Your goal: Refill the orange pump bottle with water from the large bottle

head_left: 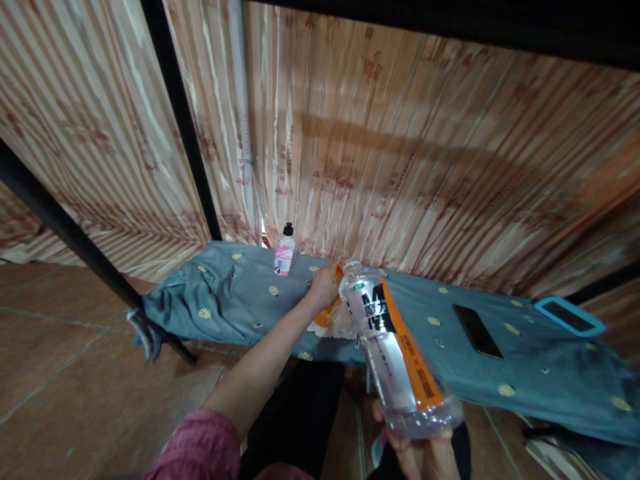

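A clear plastic drink bottle (395,353) with a silver and orange label is tilted, its neck pointing away from me. My right hand (420,453) grips it from below at the base. Up by the bottle's neck, my left hand (325,288) is closed, with something orange showing at its fingers; what it holds is not clear. Just below that hand an orange packet (327,315) lies on a white cloth or tissue (339,330), partly hidden by the bottle and my wrist.
The low bench has a grey-green patterned cover (250,287). On it stand a pump-top bottle with a pink label (285,252), a black phone (477,331) and a blue-framed tablet (569,316). Black metal posts (185,120) rise before a striped curtain (350,133).
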`<action>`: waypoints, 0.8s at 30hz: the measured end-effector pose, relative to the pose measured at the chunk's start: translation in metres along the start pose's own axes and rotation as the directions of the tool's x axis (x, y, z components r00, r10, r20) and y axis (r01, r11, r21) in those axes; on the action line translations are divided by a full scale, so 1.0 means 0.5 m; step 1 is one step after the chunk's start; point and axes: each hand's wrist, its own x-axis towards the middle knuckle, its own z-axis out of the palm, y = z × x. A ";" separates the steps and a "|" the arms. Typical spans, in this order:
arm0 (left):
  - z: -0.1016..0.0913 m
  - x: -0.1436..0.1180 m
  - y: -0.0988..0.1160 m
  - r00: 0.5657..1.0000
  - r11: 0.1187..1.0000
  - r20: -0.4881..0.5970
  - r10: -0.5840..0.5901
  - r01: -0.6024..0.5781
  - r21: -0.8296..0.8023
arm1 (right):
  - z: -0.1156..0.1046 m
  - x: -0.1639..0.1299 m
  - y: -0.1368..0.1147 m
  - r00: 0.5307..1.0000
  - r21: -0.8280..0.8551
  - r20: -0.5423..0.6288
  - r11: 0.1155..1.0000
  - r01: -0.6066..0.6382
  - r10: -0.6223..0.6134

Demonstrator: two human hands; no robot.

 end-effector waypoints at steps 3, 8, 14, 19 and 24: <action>-0.005 0.002 -0.001 1.000 1.000 0.011 -0.007 0.007 -0.030 | -0.001 0.000 -0.002 1.000 -0.028 -0.021 1.000 -0.015 0.015; -0.017 0.004 0.002 0.996 0.999 0.077 0.037 -0.034 -0.034 | -0.012 0.003 -0.002 0.999 -0.084 0.033 0.996 0.023 -0.021; -0.029 0.007 0.008 0.992 1.000 0.122 0.026 -0.026 -0.004 | -0.003 0.001 -0.012 0.999 -0.125 0.031 0.992 -0.006 0.010; -0.036 0.010 0.012 0.987 1.000 0.159 -0.015 0.011 0.023 | 0.005 0.001 -0.018 1.000 -0.117 0.029 0.993 -0.002 0.006; -0.042 0.010 0.015 0.987 0.999 0.153 -0.039 0.039 0.004 | -0.001 0.007 -0.016 0.999 -0.099 0.037 0.995 0.000 0.004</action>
